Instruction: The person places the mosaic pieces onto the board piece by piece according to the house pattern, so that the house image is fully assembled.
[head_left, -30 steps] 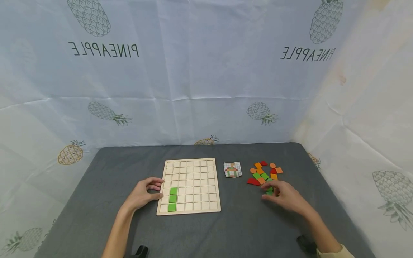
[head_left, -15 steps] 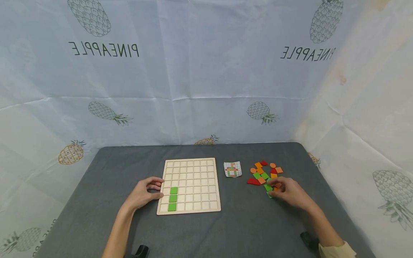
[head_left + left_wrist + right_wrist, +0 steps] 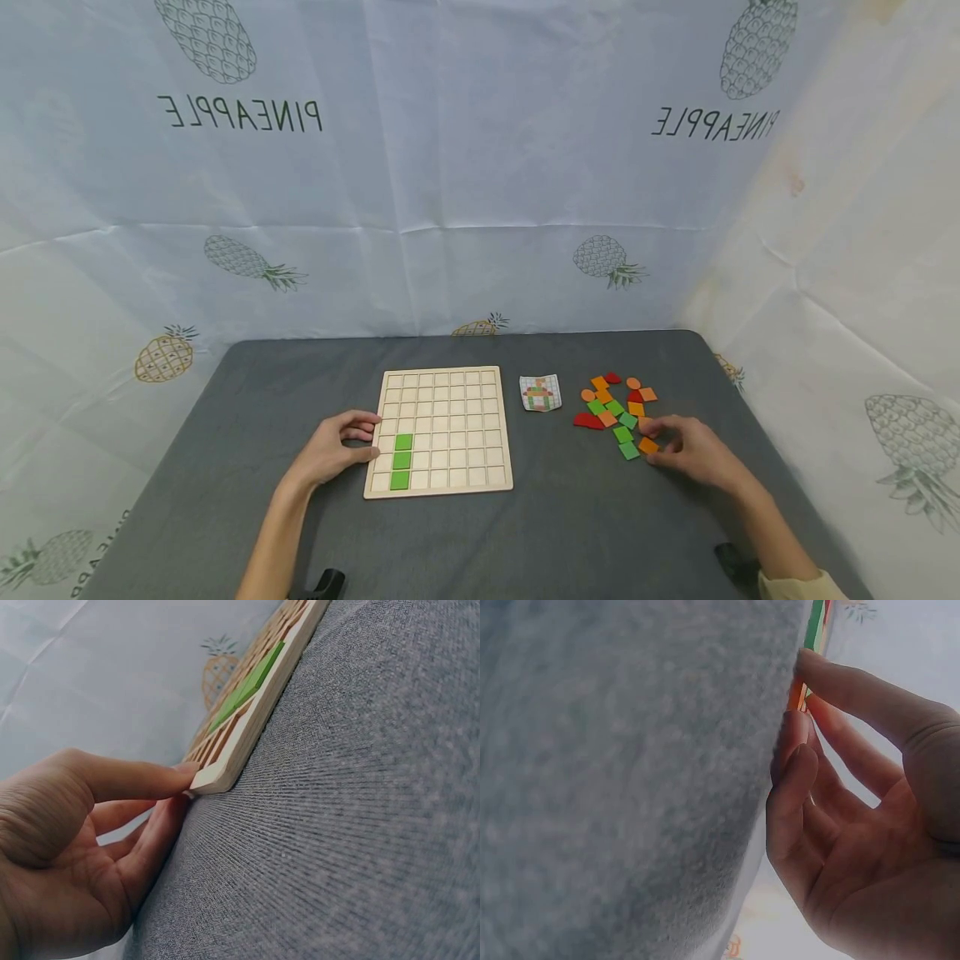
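Observation:
My left hand (image 3: 337, 450) holds the left edge of a wooden grid board (image 3: 453, 417). In the left wrist view its thumb (image 3: 142, 780) lies at the board's pale corner, other fingers curled lower down. One column on the board bears three green square tiles (image 3: 401, 460). Over at the right, my right hand (image 3: 693, 450) is low at the near side of the loose tiles. Its thumb and fingertips are on either side of an orange square tile (image 3: 648, 446), also seen as an orange edge (image 3: 795, 694) in the right wrist view. Two green tiles (image 3: 626, 442) lie just left of it.
Red, orange and green pieces form a loose pile (image 3: 615, 404) beyond the right hand. A small paper card (image 3: 540, 393) with a coloured pattern lies between board and pile. The grey table (image 3: 450, 542) is bordered by a pineapple-print cloth (image 3: 450, 275) at the back and sides.
My right hand has shifted right and slightly nearer, uncovering green tiles and an orange one, which has moved a little with it. The left hand and board have stayed put.

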Demonstrator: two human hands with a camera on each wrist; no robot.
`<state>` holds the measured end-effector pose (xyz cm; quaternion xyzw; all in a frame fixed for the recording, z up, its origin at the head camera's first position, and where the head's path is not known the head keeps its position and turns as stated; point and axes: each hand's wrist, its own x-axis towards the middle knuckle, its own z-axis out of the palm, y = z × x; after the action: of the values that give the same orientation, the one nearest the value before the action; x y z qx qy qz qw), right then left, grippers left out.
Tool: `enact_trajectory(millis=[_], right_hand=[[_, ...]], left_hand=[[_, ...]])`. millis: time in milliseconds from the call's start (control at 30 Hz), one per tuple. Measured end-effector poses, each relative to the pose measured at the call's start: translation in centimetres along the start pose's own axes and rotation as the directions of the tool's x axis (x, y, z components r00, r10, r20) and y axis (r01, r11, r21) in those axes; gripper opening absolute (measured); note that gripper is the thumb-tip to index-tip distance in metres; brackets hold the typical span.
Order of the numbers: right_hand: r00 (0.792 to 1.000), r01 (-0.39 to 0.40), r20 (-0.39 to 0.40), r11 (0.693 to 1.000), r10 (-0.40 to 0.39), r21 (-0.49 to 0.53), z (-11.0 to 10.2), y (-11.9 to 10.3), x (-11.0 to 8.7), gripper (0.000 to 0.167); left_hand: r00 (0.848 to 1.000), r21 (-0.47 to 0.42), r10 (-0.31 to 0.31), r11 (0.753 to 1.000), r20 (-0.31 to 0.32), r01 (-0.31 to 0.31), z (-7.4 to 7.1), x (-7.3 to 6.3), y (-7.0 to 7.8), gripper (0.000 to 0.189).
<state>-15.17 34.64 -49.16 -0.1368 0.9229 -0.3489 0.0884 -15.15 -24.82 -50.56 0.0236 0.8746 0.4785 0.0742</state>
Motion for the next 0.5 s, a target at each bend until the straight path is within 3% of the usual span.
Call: enact_trajectory(millis=[267, 500], right_hand=[[1.000, -0.007, -0.002, 0.997, 0.007, -0.073, -0.1, -0.1, 0.0, 0.036], [1.000, 0.022, -0.014, 0.998, -0.023, -0.057, -0.1, -1.1, 0.0, 0.038]], left_hand=[[1.000, -0.003, -0.002, 1.000, 0.006, 0.002, 0.0, -0.1, 0.1, 0.059], [1.000, -0.018, 0.025, 1.000, 0.017, -0.025, -0.1, -0.2, 0.0, 0.057]])
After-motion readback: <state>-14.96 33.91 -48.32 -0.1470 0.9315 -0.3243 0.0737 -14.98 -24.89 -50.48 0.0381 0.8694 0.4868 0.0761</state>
